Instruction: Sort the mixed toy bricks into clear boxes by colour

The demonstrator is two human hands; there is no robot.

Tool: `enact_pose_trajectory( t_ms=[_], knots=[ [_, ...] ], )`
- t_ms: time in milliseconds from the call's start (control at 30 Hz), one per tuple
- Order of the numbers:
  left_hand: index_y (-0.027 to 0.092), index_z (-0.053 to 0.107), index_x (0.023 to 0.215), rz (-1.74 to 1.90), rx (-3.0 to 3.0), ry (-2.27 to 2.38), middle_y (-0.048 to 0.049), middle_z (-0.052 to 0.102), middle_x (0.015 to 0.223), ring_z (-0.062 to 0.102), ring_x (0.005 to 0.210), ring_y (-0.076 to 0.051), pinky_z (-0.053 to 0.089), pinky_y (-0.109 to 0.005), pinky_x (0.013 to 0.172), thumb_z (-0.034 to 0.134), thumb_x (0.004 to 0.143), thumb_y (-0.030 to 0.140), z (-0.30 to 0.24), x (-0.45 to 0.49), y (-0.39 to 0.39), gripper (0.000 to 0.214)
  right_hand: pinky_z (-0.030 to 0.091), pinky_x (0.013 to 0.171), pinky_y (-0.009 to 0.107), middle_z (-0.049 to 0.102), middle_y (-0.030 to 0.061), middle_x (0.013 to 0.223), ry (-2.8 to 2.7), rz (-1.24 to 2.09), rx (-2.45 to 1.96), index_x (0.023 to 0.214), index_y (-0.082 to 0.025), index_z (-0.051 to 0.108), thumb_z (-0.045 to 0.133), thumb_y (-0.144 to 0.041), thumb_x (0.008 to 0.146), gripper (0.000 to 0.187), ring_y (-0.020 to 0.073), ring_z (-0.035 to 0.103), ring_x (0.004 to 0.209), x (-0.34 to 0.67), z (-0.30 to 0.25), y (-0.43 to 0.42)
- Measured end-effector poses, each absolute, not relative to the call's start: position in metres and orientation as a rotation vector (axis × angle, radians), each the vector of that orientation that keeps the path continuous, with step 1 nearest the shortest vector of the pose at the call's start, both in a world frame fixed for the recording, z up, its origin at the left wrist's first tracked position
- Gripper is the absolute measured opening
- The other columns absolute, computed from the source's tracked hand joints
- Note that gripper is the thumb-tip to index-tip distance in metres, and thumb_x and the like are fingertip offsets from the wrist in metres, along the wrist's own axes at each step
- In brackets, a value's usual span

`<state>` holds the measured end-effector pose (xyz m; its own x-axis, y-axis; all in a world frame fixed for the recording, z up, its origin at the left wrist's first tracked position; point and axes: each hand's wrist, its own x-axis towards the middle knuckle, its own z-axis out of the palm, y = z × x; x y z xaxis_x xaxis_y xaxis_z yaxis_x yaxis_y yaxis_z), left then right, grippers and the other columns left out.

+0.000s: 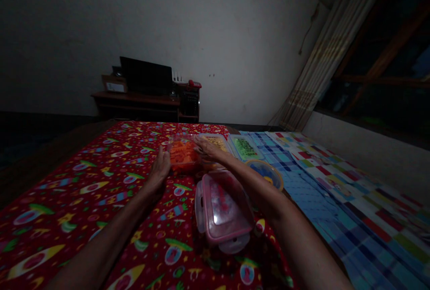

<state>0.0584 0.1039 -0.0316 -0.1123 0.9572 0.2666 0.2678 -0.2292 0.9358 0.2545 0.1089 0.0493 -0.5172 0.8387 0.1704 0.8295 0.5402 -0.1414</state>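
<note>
My left hand (161, 168) rests against the left side of a clear plastic container (183, 164) filled with orange pieces. At the opposite side, my right hand (208, 150) is pressed to the same container, so it sits gripped between both hands. The kind of orange pieces is too dim to make out. Nearer to me, a food box with a pink-rimmed translucent lid (228, 207) lies below my right forearm, its side clips folded outward. Just behind my right hand stands a container of yellowish pieces (217, 143).
Further right are a container with green contents (245, 147) and a round yellow-rimmed bowl (268, 174). A red patterned cloth (110, 191) lies beneath the containers, beside a blue checked cloth (312, 200). A low desk (137, 98) with a black monitor (146, 76) stands against the wall.
</note>
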Motion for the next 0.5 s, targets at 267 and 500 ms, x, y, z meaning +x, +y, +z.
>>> enact_pose_trajectory(
  t_ms=[267, 500],
  knots=[
    [0.016, 0.032, 0.144, 1.089, 2.523, 1.006, -0.0099, 0.033, 0.151, 0.023, 0.141, -0.025, 0.016, -0.045, 0.116, 0.024, 0.095, 0.041, -0.006, 0.075, 0.028, 0.056, 0.036, 0.101, 0.034, 0.057, 0.0108, 0.129, -2.342, 0.109, -1.656, 0.126, -0.014, 0.054, 0.029, -0.035, 0.098, 0.043, 0.0200, 0.050, 0.121, 0.382, 0.088, 0.025],
    [0.037, 0.031, 0.143, 0.422, 3.049, 0.444, -0.0063, 0.028, 0.153, 0.017, 0.140, -0.038, 0.017, -0.063, 0.109, 0.062, 0.079, 0.044, -0.029, 0.116, -0.067, 0.072, 0.024, 0.112, 0.041, 0.029, 0.0123, 0.151, -2.446, -0.038, -1.808, 0.143, -0.018, 0.036, 0.041, -0.045, 0.092, 0.058, 0.0234, 0.025, 0.140, 0.415, 0.056, -0.065]
  ],
)
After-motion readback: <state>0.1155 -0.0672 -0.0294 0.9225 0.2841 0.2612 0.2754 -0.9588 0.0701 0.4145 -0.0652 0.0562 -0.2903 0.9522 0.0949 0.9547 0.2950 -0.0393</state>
